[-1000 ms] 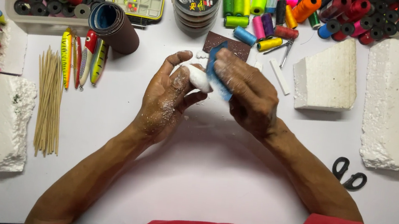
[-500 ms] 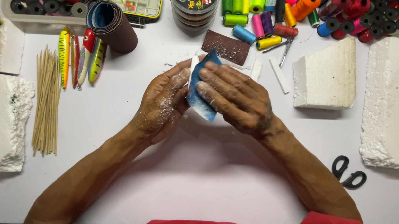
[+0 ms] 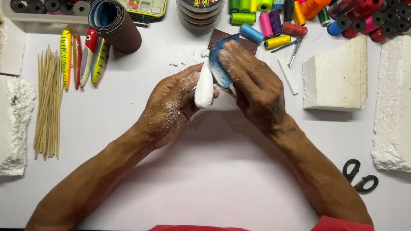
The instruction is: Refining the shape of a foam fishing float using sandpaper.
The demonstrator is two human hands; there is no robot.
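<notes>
The left hand (image 3: 170, 108) is closed around a small white foam piece (image 3: 204, 87), tapered like a lure body, holding it upright just above the table (image 3: 218, 183). The right hand (image 3: 252, 79) is clamped on a folded sheet of blue-backed sandpaper (image 3: 218, 63), pressed against the piece's upper side. White dust coats the left fingers. The foam looks very light, soft and crumbly, so it will dent under a hard pinch; the thicker lower half, where the left hand has it, seems the safest hold. Its narrow top is probably the weakest part, though the sandpaper hides it. Nearby lie painted lures (image 3: 82, 56), skewers (image 3: 49, 104), foam blocks (image 3: 339, 73) and scissors (image 3: 359, 175)
</notes>
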